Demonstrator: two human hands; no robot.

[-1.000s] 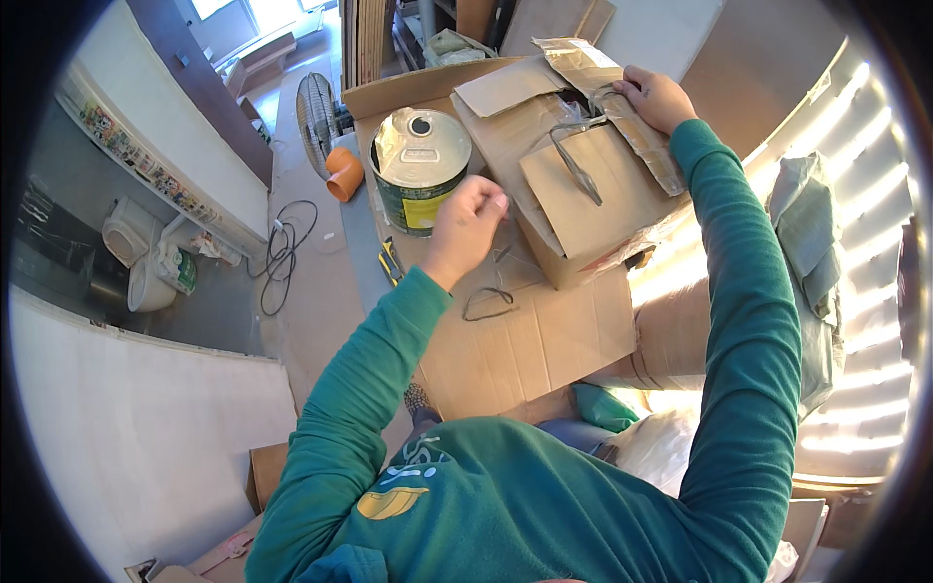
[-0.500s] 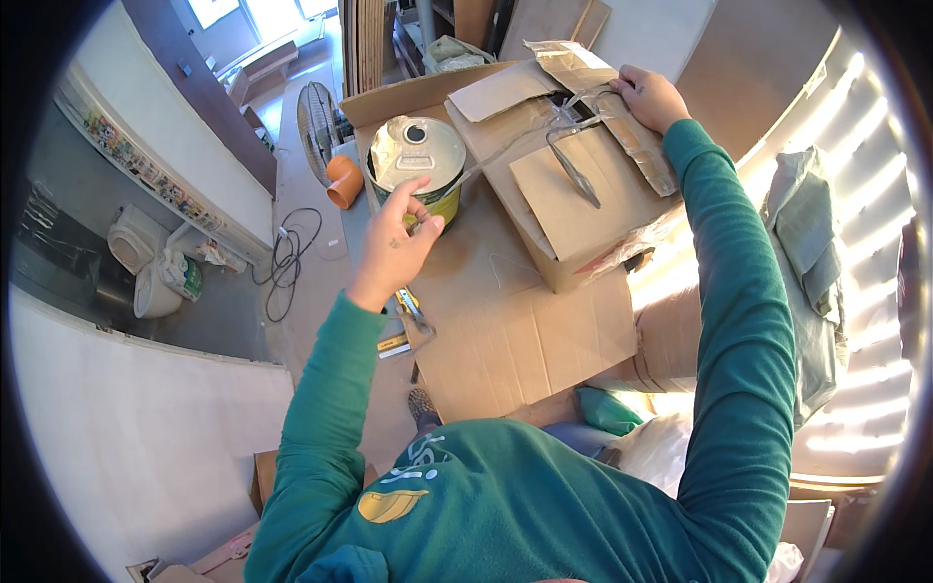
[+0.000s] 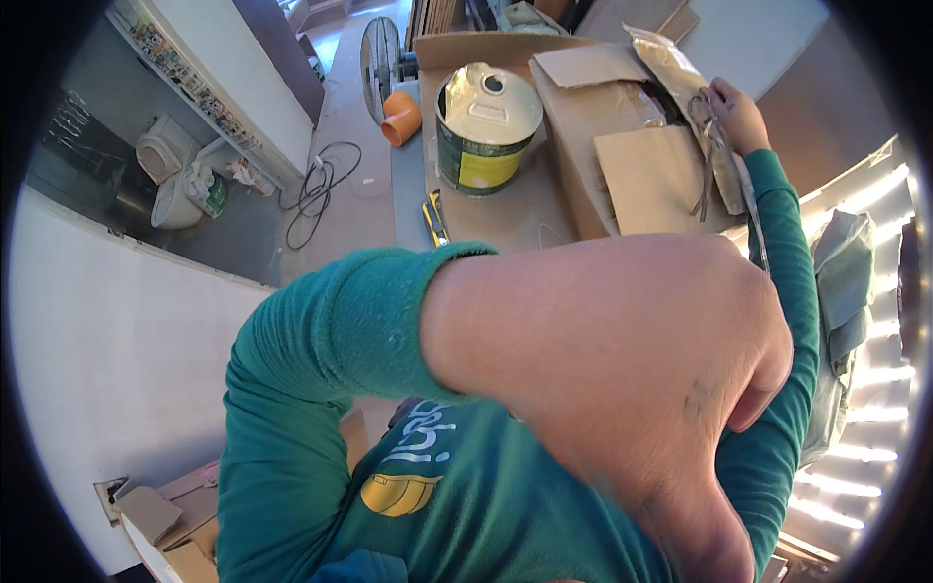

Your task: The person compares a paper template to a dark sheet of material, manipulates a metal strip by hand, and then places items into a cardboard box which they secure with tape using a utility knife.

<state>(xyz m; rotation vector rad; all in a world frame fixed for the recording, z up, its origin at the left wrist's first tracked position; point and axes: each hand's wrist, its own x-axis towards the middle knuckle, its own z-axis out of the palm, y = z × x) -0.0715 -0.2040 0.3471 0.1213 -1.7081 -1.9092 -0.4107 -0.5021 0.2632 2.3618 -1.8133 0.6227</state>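
Close in front of my chest is my left hand [image 3: 671, 360], curled with its back toward me and its fingertips hidden. A thin twisted strip of tape [image 3: 756, 219] runs from the top of a cardboard box [image 3: 573, 146] down behind this hand's knuckles. My right hand [image 3: 739, 119] is at the far right of the box, its fingers closed over the edge of a raised flap [image 3: 671, 66]. Just beside its fingers, more of the strip hangs bunched and crumpled over the flap. The box's other flaps lie partly folded, leaving a dark gap between them.
Left of the box stands a green and yellow can [image 3: 488, 146] with a pale lid. An orange pipe elbow [image 3: 400, 119], a fan [image 3: 380, 68] and a yellow utility knife [image 3: 435, 220] are nearby. A black cable [image 3: 321, 189] lies coiled on the floor; a toilet [image 3: 175, 180] stands far left.
My left hand has swung from beside the can to the right and toward my chest, drawing the strip along. My right hand stays at the flap. The view has shifted.
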